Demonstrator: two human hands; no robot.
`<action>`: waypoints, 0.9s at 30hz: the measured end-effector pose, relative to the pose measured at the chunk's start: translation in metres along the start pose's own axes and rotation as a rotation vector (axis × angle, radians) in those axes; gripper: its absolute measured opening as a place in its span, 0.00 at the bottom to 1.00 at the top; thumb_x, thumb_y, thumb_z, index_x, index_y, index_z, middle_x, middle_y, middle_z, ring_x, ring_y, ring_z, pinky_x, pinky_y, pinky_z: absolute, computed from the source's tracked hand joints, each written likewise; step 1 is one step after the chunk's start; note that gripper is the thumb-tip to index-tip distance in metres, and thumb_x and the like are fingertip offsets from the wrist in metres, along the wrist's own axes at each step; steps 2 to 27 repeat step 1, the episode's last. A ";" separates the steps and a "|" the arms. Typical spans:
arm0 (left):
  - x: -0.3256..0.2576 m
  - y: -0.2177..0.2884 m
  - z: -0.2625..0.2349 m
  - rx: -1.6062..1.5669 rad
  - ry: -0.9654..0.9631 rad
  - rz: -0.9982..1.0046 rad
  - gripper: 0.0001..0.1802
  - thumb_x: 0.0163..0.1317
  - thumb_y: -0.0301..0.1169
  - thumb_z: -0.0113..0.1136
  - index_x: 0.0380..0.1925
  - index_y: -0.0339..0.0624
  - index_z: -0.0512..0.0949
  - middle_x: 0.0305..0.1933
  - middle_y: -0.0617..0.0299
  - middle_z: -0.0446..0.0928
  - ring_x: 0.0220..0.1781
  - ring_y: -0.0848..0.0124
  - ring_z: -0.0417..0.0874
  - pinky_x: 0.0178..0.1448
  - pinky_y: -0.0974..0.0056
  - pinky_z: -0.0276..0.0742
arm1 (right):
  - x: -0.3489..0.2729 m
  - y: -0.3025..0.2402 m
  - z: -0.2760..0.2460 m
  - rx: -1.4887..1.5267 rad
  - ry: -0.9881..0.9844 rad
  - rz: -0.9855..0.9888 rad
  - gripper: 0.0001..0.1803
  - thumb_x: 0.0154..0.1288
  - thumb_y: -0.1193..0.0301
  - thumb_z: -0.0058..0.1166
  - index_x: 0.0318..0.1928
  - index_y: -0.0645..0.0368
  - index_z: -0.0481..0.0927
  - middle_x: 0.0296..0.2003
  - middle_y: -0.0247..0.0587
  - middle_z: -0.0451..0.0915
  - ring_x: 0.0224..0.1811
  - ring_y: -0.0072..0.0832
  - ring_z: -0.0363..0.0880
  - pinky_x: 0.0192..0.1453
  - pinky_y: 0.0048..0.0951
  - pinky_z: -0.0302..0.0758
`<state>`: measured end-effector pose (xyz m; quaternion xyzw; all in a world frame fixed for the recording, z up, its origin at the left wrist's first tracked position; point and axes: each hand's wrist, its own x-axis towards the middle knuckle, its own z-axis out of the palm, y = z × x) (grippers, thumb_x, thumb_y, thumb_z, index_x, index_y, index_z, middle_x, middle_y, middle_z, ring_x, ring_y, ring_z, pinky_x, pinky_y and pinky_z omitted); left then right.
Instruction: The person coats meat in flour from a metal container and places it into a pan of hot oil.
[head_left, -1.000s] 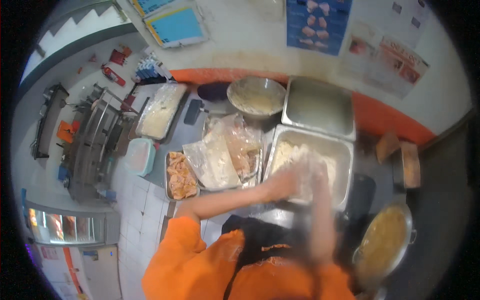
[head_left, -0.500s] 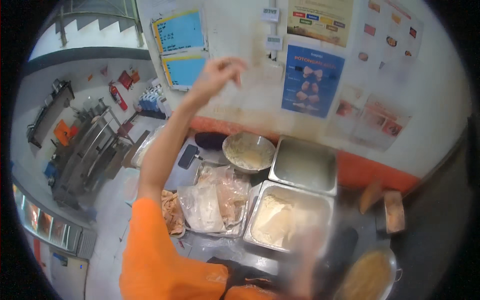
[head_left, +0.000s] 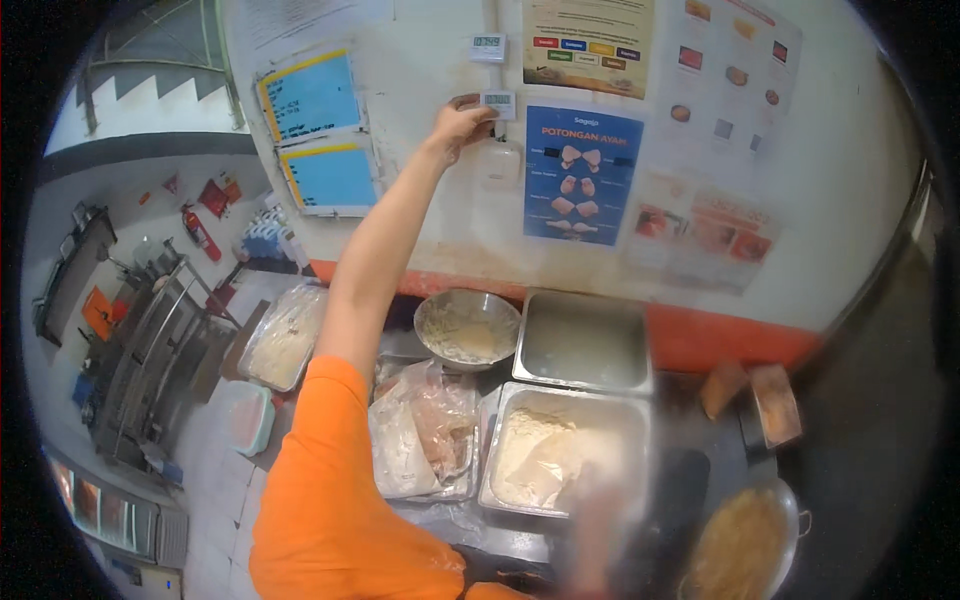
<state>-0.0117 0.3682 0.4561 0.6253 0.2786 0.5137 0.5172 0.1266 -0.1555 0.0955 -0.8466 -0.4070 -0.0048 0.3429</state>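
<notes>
Up on the wall, my left hand (head_left: 462, 124) is closed on the left edge of a small white digital timer (head_left: 498, 101), its fingers pinching the casing. A second timer (head_left: 487, 46) hangs just above it. My right hand (head_left: 598, 505) is a blurred shape low in the picture, over the near right corner of a steel pan (head_left: 642, 440); its fingers cannot be made out. Pale flour (head_left: 530, 455) lies heaped in that pan.
Behind the flour pan stands another deep steel pan (head_left: 585, 345), beside a metal bowl (head_left: 466, 330) of batter. Bagged raw meat (head_left: 440, 410) sits in a tray to the left. At the right are a round pan (head_left: 740, 545) with brownish contents and a narrow metal container (head_left: 775, 405).
My left hand has risen along the wall and taken hold of the lower timer. The view has shifted somewhat. My right hand stays low and blurred by the flour pan.
</notes>
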 end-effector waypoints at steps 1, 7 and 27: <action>0.001 -0.004 0.003 -0.016 0.012 0.020 0.33 0.51 0.34 0.64 0.57 0.38 0.64 0.43 0.63 0.78 0.47 0.71 0.78 0.48 0.65 0.76 | -0.001 0.000 0.000 -0.003 0.001 0.005 0.18 0.61 0.58 0.46 0.37 0.60 0.79 0.30 0.50 0.78 0.31 0.46 0.75 0.38 0.44 0.70; 0.001 -0.004 0.003 -0.016 0.012 0.020 0.33 0.51 0.34 0.64 0.57 0.38 0.64 0.43 0.63 0.78 0.47 0.71 0.78 0.48 0.65 0.76 | -0.001 0.000 0.000 -0.003 0.001 0.005 0.18 0.61 0.58 0.46 0.37 0.60 0.79 0.30 0.50 0.78 0.31 0.46 0.75 0.38 0.44 0.70; 0.001 -0.004 0.003 -0.016 0.012 0.020 0.33 0.51 0.34 0.64 0.57 0.38 0.64 0.43 0.63 0.78 0.47 0.71 0.78 0.48 0.65 0.76 | -0.001 0.000 0.000 -0.003 0.001 0.005 0.18 0.61 0.58 0.46 0.37 0.60 0.79 0.30 0.50 0.78 0.31 0.46 0.75 0.38 0.44 0.70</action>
